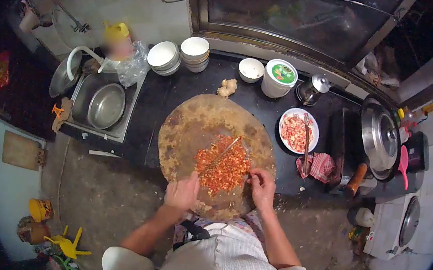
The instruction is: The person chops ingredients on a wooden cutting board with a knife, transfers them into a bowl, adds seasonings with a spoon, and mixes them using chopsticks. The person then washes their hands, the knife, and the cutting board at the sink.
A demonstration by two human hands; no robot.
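A round, worn chopping board [186, 121] carries a spread pile of finely chopped red and pale food [225, 173]. My left hand [183, 190] is closed at the board's near left side, round the near end of a long thin tool [220, 155]. That tool slants up and right across the pile; whether it is a blade seen edge-on is unclear. My right hand [262, 187] is at the board's right edge beside the pile, thumb and fingers pinched together. What lies between its fingertips is too small to tell.
Behind the board are ginger [227, 87], stacked bowls [164, 57], a small bowl [251, 70] and a lidded tub [279, 79]. To the right stand a plate of chopped food [296, 132], a checked cloth [322, 167] and a lidded pan [380, 136]. A sink basin [107, 105] is left.
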